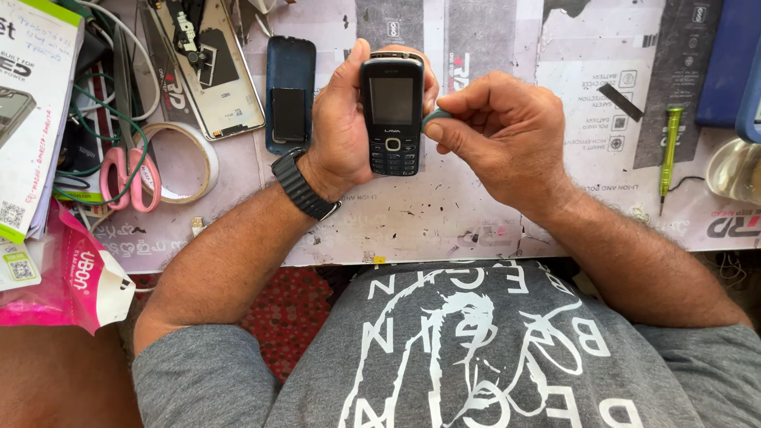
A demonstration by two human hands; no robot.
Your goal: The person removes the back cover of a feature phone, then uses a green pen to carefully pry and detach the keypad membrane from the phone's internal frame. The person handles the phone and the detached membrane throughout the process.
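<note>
Above the scuffed mat (491,214), glossy black keypad phone (392,113) in left hand (341,127), right hand (499,131) pinching a small grey pick (436,117).

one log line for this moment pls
left hand: holds black keypad phone upright, screen dark | right hand: pinches small grey-green pick at phone's right edge | green screwdriver: on mat

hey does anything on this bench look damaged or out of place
Yes. A smartphone at the top left lies with its back off and its insides bare, and a dark back cover lies loose beside it. The work mat is scuffed and torn along its near edge.
</note>
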